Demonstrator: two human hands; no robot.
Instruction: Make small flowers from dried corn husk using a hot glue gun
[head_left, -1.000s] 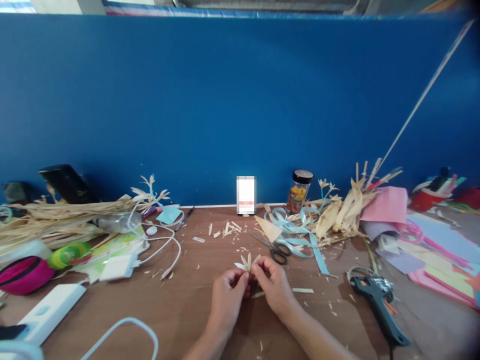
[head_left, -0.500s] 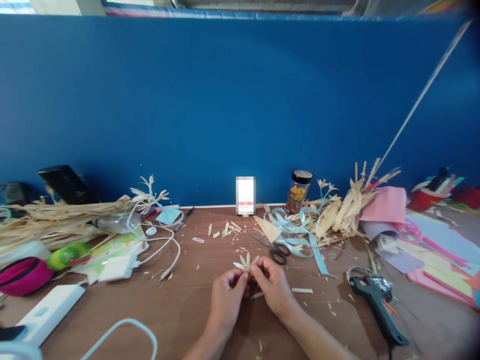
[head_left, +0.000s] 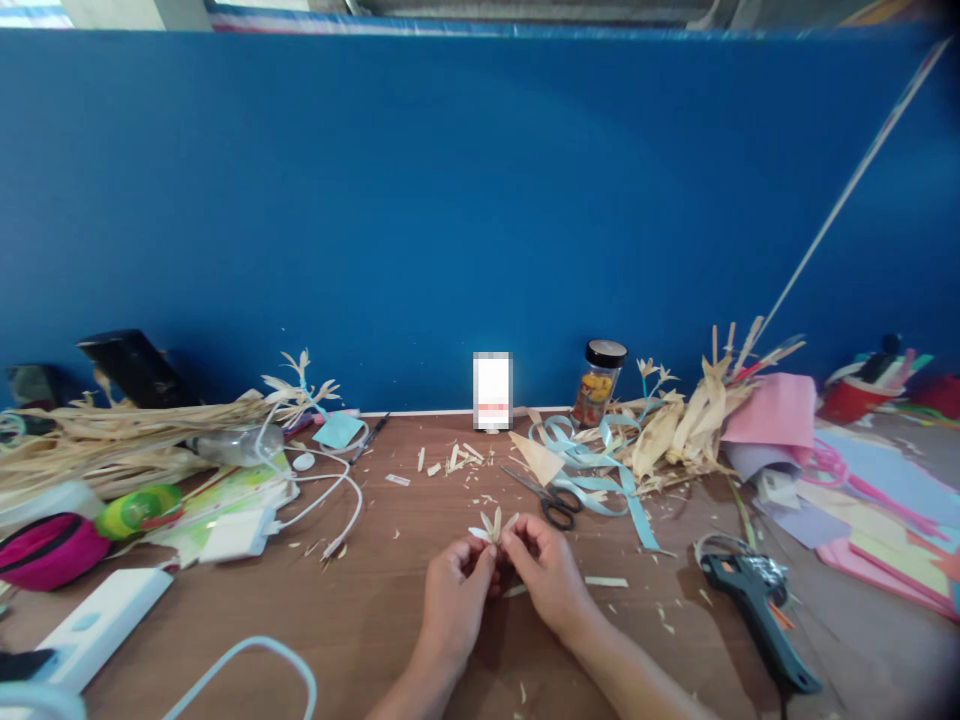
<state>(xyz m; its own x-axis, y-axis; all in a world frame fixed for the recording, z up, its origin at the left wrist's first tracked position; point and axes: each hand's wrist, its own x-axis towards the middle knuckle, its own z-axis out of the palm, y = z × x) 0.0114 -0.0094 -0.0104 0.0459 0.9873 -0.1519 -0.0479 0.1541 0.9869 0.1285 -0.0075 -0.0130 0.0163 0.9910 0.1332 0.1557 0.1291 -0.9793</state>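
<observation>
Between my two hands is a small pale flower [head_left: 492,524] with pointed petals, which looks made of dried corn husk. My left hand [head_left: 459,590] pinches its base from the left with thumb and fingers. From the right, my right hand [head_left: 546,570] pinches the same base, its thumb close to the other thumb. The fingertips hide the lower part of the flower. Just beyond my right hand lie black-handled scissors [head_left: 561,506] and a pale husk triangle [head_left: 537,458]. A short pale strip [head_left: 606,582] rests to the right of my right hand.
A glue gun [head_left: 761,620] lies at right, near coloured paper [head_left: 885,500]. Light blue ribbon [head_left: 637,510] curls before a black-lidded jar [head_left: 598,385]. Husk bundles [head_left: 150,430] and white cables [head_left: 349,500] lie at left, with a power strip [head_left: 101,625]. A blue partition [head_left: 465,200] stands behind.
Both hands keep their pinch on the flower in nearly the same place. The whole view has shifted very slightly; nothing else visibly differs.
</observation>
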